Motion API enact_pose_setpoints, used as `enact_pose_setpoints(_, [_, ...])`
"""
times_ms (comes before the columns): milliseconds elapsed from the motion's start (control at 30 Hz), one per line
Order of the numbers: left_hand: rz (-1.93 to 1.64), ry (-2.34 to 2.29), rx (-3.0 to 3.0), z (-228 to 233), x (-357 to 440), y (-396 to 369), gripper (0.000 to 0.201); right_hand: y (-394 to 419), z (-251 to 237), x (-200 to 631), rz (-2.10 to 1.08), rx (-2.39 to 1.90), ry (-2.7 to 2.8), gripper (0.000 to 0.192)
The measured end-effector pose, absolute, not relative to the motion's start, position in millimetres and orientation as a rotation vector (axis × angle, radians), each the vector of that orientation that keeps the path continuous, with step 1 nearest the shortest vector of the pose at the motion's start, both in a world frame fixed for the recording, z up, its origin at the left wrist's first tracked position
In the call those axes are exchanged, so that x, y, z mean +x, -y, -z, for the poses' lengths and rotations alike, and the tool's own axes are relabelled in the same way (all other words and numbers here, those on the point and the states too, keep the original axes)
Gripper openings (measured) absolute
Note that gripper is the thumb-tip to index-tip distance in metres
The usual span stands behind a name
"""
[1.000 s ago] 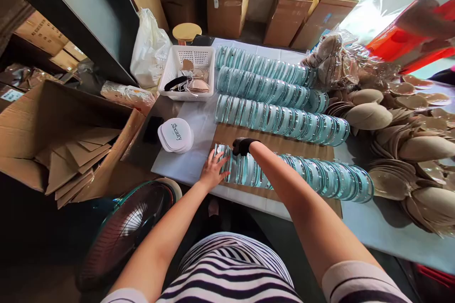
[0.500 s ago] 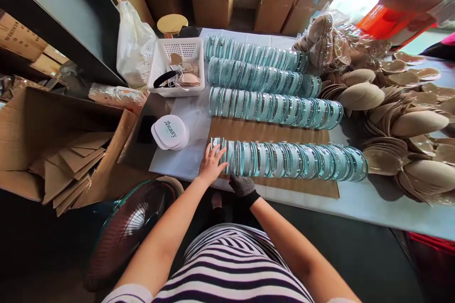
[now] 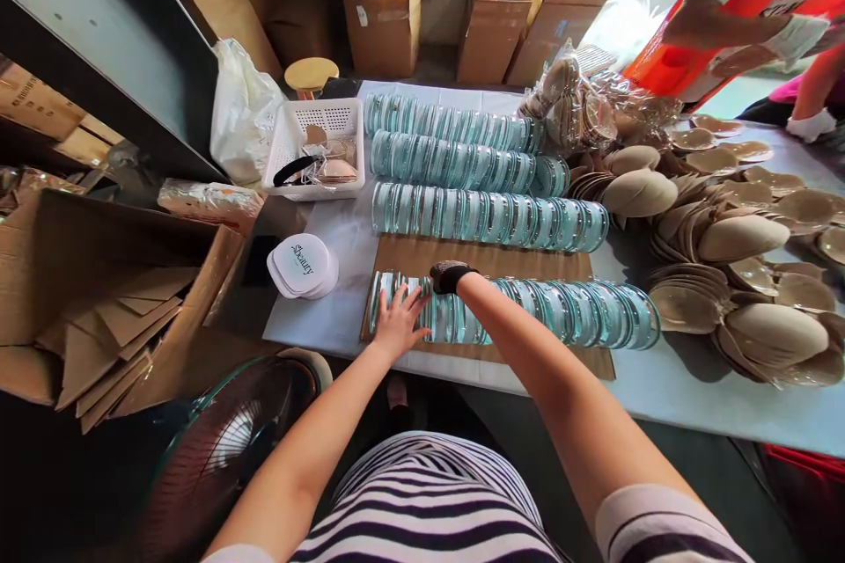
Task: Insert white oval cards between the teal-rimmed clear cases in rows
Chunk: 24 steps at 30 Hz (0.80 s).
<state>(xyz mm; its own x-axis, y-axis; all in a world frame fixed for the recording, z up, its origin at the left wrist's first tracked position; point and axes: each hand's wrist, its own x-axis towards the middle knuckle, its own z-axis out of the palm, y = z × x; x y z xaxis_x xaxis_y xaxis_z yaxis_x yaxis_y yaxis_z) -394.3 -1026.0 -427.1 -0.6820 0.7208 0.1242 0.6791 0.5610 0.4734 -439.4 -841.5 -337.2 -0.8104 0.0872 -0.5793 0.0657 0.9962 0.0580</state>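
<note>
Nearest, a fan (image 3: 224,449) stands low beside the striped shirt (image 3: 429,501). The left hand (image 3: 400,321), bare with fingers spread, lies flat on the near end of the front row of discs (image 3: 568,312). The right hand (image 3: 450,275), in a dark glove, curls over the top of the same row just beside it; whether it grips a disc cannot be told. That row lies on a cardboard sheet (image 3: 488,259) on the white-covered bench (image 3: 700,396). Left of it sits a stack of white lids (image 3: 302,266) printed "Sbeauty". Beyond lie three more rows (image 3: 462,171), a white basket (image 3: 317,149) and heaps of tan cups (image 3: 739,237). An open carton (image 3: 99,281) of cardboard pieces stands at left. Cartons (image 3: 383,26) line the far wall under a window. A person in orange (image 3: 732,9) stands at the far right.
</note>
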Motion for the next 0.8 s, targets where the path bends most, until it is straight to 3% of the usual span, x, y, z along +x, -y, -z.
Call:
enact_pose_setpoints(133, [-0.504,-2.746,1.222,423.2,-395.4,1025.7,0.073,859.2,337.9,-445.7,-0.050,-0.005,-2.558,0.024])
enact_pose_setpoints(267, [-0.406,-2.769,1.226,419.8,-397.4,1028.2,0.070,864.5,343.9,-385.1,-0.022,0.016,-2.692,0.031])
enact_pose_setpoints(433, [-0.404,-2.784,1.239,419.6,-395.0,1027.6,0.068,882.4,402.3,-291.2,0.200,0.251,-2.771,0.030])
enact_pose_setpoints(567, [-0.370,-2.792,1.240,417.7,-394.3,1031.4,0.067,895.2,445.7,-262.4,0.319,0.398,-2.708,0.032])
enact_pose_setpoints(700, [-0.327,-2.809,1.218,413.6,-397.8,1034.7,0.069,867.4,425.9,-271.9,0.327,0.397,-2.809,0.037])
enact_pose_setpoints(800, [-0.315,-2.802,1.288,410.2,-397.3,1024.7,0.074,823.7,383.3,-306.7,0.067,0.502,-2.896,0.041])
